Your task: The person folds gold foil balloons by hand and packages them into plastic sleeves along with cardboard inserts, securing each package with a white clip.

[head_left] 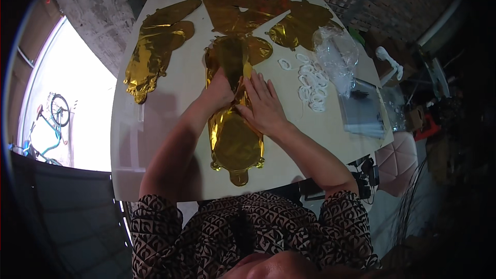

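A flat gold foil balloon (236, 142) lies lengthwise on the table in front of me, its rounded, tabbed end toward my body. My left hand (220, 91) is closed over the left side of its middle, apparently gripping a fold of foil; the fingertips are partly hidden. My right hand (264, 101) rests flat along the right side, fingers stretched out across the foil edge. Between the hands the foil is drawn into a narrow, creased strip. Beyond them, the balloon's far part shows a rounded lobe to the right.
More flat gold foil balloons lie at the far left (155, 44), far middle (248, 13) and far right (305, 23). Several white ribbon coils (312, 83) sit right of my right hand. Beside them are crumpled clear plastic (336, 54) and flat clear bags (363, 111) near the table's right edge.
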### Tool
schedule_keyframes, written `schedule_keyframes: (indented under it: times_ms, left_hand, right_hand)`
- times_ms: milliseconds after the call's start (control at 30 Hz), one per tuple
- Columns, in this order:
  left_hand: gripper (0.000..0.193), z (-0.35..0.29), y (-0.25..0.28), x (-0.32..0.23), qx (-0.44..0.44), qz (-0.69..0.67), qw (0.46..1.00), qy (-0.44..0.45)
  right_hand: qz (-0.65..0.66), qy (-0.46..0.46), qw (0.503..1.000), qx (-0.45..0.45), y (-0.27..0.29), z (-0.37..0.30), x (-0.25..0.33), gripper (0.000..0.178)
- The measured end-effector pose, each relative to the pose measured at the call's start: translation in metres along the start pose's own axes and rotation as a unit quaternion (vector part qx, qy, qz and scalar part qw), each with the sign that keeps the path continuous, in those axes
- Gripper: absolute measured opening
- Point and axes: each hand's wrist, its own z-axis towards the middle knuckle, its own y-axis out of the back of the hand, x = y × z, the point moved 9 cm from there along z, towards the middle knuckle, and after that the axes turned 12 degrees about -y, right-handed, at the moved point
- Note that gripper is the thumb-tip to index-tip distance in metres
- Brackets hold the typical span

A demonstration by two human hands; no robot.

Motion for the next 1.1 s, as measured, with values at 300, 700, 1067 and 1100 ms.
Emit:
schedule_keyframes:
  times_ms: [300, 700, 1067, 1100]
  left_hand:
    - [0.068, 0.004, 0.006, -0.023, -0.020, 0.096, 0.990, -0.100]
    - [0.033, 0.001, 0.003, -0.007, -0.094, -0.237, 0.965, 0.067]
    - [0.040, -0.016, 0.021, 0.037, -0.126, -0.016, 0.981, 0.148]
    - [0.040, -0.016, 0.024, 0.044, -0.127, -0.016, 0.981, 0.147]
  right_hand:
    - [0.011, 0.039, 0.999, 0.017, 0.002, 0.002, 0.007, 0.068]
    - [-0.013, 0.034, 0.998, 0.056, -0.011, 0.001, 0.003, 0.063]
    - [-0.024, 0.058, 0.998, 0.015, -0.005, -0.001, 0.006, 0.053]
    - [-0.027, 0.055, 0.998, 0.032, -0.007, -0.001, 0.006, 0.053]
